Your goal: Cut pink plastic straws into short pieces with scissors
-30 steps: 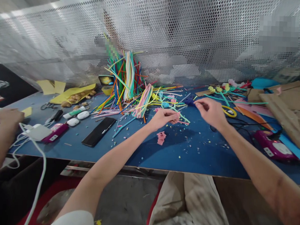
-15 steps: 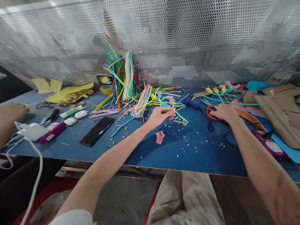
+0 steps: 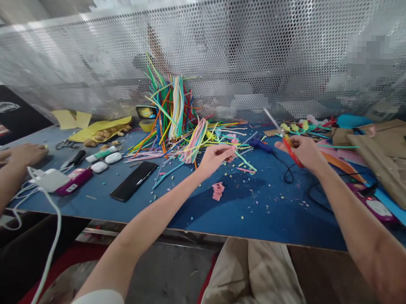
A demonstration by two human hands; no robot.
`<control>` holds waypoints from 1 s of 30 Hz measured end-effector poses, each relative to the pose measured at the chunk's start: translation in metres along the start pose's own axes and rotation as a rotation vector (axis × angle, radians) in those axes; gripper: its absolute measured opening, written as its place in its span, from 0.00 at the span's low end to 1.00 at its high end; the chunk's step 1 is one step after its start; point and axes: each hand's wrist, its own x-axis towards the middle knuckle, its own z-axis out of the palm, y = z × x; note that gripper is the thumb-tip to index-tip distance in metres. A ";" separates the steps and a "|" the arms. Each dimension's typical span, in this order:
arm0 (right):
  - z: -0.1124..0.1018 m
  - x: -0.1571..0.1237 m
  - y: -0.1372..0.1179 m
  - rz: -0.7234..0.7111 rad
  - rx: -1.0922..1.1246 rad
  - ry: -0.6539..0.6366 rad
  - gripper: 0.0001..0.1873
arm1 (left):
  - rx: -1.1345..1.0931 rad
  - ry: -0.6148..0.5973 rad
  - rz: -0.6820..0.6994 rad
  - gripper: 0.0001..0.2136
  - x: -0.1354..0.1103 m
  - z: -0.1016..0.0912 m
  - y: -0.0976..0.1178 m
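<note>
While a perforated metal panel (image 3: 261,51) stands across the back, a blue table (image 3: 240,216) stretches in front of it, well covered along its far side. Brown cardboard (image 3: 386,155) lies at the right end, overlapping blue sheet material (image 3: 396,209). Left of centre, a big bunch of coloured stems (image 3: 176,108) leans up close to the panel, with more strands spread on the table around its foot.

At the far left a co-worker's hand (image 3: 29,154) rests on the table, just beyond a white charger with its cables. The person's right hand (image 3: 304,152) is curled around the red handles of a pair of scissors (image 3: 287,143) — held over the table, the blades pointing up and leftward. The left hand (image 3: 218,158) is drawn into a narrow pinch near the middle.

A black phone (image 3: 133,181) lies flat, left of that hand and well apart from it. Between the two hands, a little farther back, is a dark blue gun-shaped tool (image 3: 261,144) with a dark cable.

Below the left hand sits a crinkled pink strip (image 3: 218,191), touching only the table. Smaller again, a pink piece (image 3: 234,150) shows at the left fingertips — its shape is too small to tell. Smallest of all, pale crumbs (image 3: 267,201) dot the tabletop.
</note>
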 end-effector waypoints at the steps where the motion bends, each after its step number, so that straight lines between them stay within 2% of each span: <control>1: 0.008 -0.006 -0.010 -0.041 0.055 -0.109 0.25 | 0.000 0.005 0.017 0.17 0.000 0.000 0.001; 5: 0.038 -0.030 -0.041 -0.121 0.099 -0.380 0.25 | 0.001 0.014 0.066 0.15 -0.002 -0.002 0.007; 10: 0.053 -0.045 -0.054 -0.144 0.206 -0.508 0.23 | 0.016 -0.033 0.098 0.14 -0.003 -0.005 0.012; 14: 0.055 -0.047 -0.051 -0.137 0.307 -0.564 0.21 | 0.028 -0.076 0.073 0.14 -0.004 -0.006 0.014; 21: 0.054 -0.048 -0.056 -0.110 0.325 -0.608 0.22 | 0.051 -0.135 0.059 0.13 -0.005 -0.007 0.016; 26: 0.059 -0.050 -0.054 -0.105 0.458 -0.628 0.22 | 0.080 -0.133 0.042 0.13 -0.006 -0.007 0.017; 30: 0.064 -0.053 -0.051 -0.108 0.438 -0.621 0.21 | 0.076 -0.130 0.034 0.13 -0.005 -0.007 0.017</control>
